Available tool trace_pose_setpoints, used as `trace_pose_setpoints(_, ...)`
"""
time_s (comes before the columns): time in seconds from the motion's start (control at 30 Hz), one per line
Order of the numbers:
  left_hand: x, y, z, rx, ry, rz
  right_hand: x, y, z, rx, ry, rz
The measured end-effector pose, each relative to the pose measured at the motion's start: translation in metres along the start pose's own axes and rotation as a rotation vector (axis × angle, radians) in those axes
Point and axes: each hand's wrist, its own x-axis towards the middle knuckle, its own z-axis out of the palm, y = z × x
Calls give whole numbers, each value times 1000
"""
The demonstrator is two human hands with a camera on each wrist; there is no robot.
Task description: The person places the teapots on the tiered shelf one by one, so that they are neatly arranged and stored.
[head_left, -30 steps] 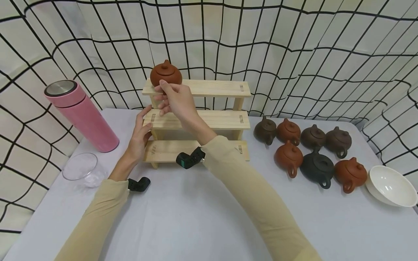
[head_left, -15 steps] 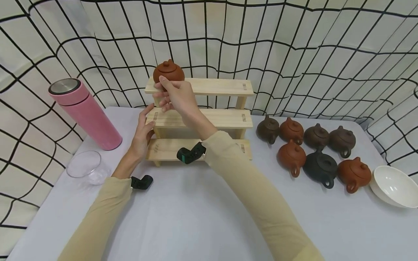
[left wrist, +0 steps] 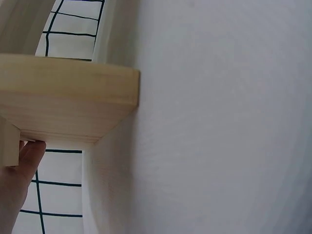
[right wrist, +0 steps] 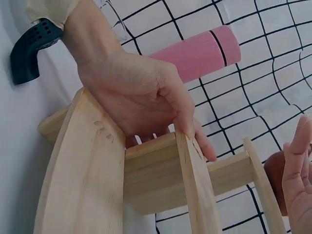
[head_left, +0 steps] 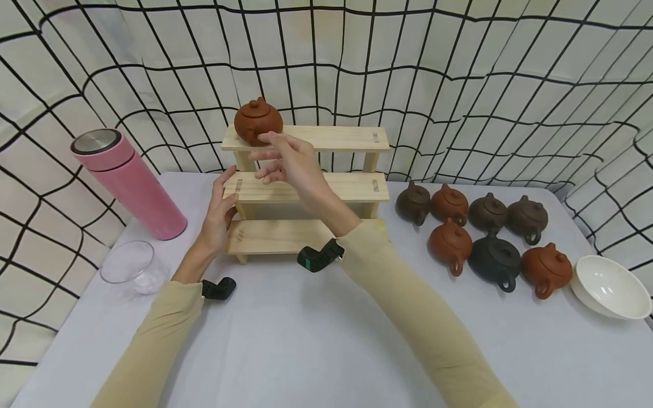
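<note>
Nearest me, the white bowl [head_left: 611, 288] sits towards four o'clock and the stemmed glass [head_left: 134, 271] towards half past eight. Around three o'clock, seven teapots [head_left: 494, 260] stand grouped, handles mostly my way, probably for easy grasping. At nine, my left hand [head_left: 216, 220] grips the left end of the wooden rack [head_left: 278, 235] at its middle tier, I judge to steady it; the pink flask [head_left: 136, 187] stands beyond. My right hand [head_left: 296, 164], at half past ten, has loosely extended fingers, holding nothing. Farthest, near eleven, the reddish teapot [head_left: 258, 119] rests on the top tier's left end; whether my fingertip touches it, I can't tell.
</note>
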Motion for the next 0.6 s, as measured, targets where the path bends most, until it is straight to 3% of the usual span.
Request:
trace_pose_setpoints(0.37, 0, -3, -4, -45, 10, 30, -54, 0, -45, -131, -62, 18)
trace_pose_setpoints(0.6, 1, -2, -1, -52, -15, 38, -97, 4, -88, -297, -89, 34)
